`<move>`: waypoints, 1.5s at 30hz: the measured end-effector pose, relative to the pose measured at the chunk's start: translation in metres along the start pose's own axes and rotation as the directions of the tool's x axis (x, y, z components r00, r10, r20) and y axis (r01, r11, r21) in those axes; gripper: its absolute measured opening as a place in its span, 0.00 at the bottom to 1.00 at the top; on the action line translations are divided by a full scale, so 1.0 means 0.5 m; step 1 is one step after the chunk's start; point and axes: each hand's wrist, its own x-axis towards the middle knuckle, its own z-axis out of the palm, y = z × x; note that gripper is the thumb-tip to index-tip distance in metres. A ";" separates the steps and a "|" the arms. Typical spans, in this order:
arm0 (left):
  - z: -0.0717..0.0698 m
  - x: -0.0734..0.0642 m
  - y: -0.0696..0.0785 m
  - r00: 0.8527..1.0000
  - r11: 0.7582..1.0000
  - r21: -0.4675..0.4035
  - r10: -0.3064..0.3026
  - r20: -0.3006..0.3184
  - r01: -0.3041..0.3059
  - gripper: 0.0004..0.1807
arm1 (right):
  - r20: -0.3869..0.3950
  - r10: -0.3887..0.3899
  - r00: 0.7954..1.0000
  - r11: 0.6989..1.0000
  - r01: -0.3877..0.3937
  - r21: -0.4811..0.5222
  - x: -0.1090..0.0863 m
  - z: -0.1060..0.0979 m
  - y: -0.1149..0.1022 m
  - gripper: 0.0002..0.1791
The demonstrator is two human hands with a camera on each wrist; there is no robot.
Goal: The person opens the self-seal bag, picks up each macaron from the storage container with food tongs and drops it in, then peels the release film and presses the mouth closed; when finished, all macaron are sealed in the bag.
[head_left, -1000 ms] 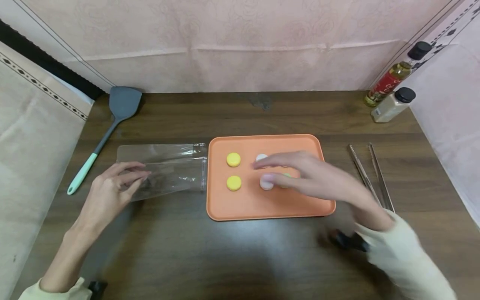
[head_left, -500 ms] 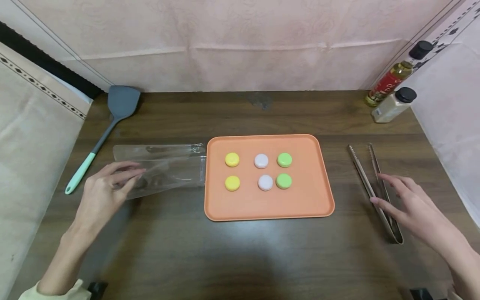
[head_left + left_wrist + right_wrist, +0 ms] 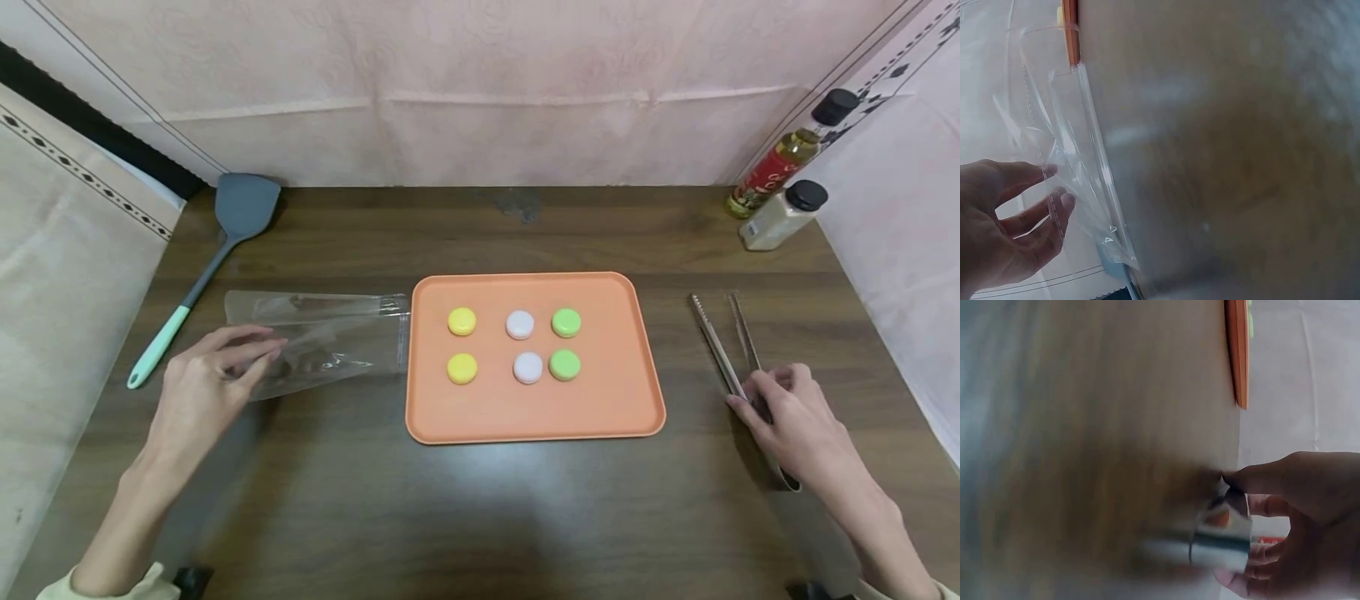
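Note:
My left hand (image 3: pixel 206 392) pinches the open side of a clear plastic bag (image 3: pixel 360 333), which lies left of the tray. In the left wrist view the thumb and fingers stand slightly apart at the bag's edge, and the film (image 3: pixel 1075 147) is lifted there. On the right, my right hand (image 3: pixel 798 433) grips metal tongs (image 3: pixel 716 346) around their two arms, near the bent end. The tongs' tips point away from me, spread apart. Between the hands is an orange tray (image 3: pixel 487 417) with yellow discs (image 3: pixel 462 368), white discs (image 3: pixel 528 367) and green discs (image 3: pixel 564 364), macaron-like, in pairs.
A spatula (image 3: pixel 246 207) with a mint handle lies at the far left. Toward the back right corner stand an oil bottle (image 3: pixel 772 172) with a red label and a black-capped jar (image 3: pixel 780 218). Patterned cloth (image 3: pixel 487 100) hangs behind the wooden table.
My right hand has moved from over the tray rightward to the tongs and closed around them. My left hand stays at the bag. The tray and discs have not moved.

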 end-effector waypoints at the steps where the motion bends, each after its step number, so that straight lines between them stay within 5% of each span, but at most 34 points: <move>1: -0.001 0.001 0.001 1.000 1.000 0.004 0.003 0.000 -0.003 0.10 | 0.017 0.000 1.000 1.000 0.000 -0.009 0.002 0.001 -0.004 0.11; 5: -0.003 0.000 0.004 1.000 1.000 0.007 -0.001 -0.002 0.001 0.10 | 0.022 -0.017 1.000 1.000 0.017 -0.014 0.006 0.004 -0.010 0.13; 10: -0.001 -0.002 0.005 1.000 1.000 0.005 -0.012 0.010 0.012 0.10 | -0.100 -0.067 0.993 0.996 0.073 0.057 0.005 -0.002 0.000 0.13; 14: 0.002 -0.005 0.004 1.000 1.000 0.011 -0.013 0.000 0.013 0.10 | -0.244 -0.133 0.960 0.973 0.174 0.152 0.011 -0.004 0.003 0.13; 18: 0.000 -0.007 0.001 1.000 0.999 0.018 -0.028 -0.006 0.029 0.10 | -0.294 -0.214 0.932 0.937 0.281 0.208 0.018 -0.003 -0.008 0.17; 22: -0.003 -0.008 0.000 0.999 0.998 0.029 -0.050 0.001 0.050 0.10 | -0.253 -0.209 0.945 0.929 0.272 0.250 0.021 -0.011 -0.029 0.15; 25: -0.004 -0.009 0.000 0.999 0.998 0.034 -0.053 0.007 0.053 0.10 | -0.180 -0.257 0.950 0.920 0.297 0.257 0.024 -0.017 -0.043 0.30; 29: -0.005 -0.010 -0.001 0.999 0.998 0.041 -0.049 0.007 0.049 0.10 | -0.087 -0.360 0.929 0.905 0.371 0.208 0.035 -0.016 -0.057 0.45; 45: 0.000 -0.015 -0.008 1.000 1.000 0.017 -0.017 0.003 0.016 0.12 | 0.013 -0.526 0.851 0.850 0.525 0.046 0.112 -0.006 -0.100 0.30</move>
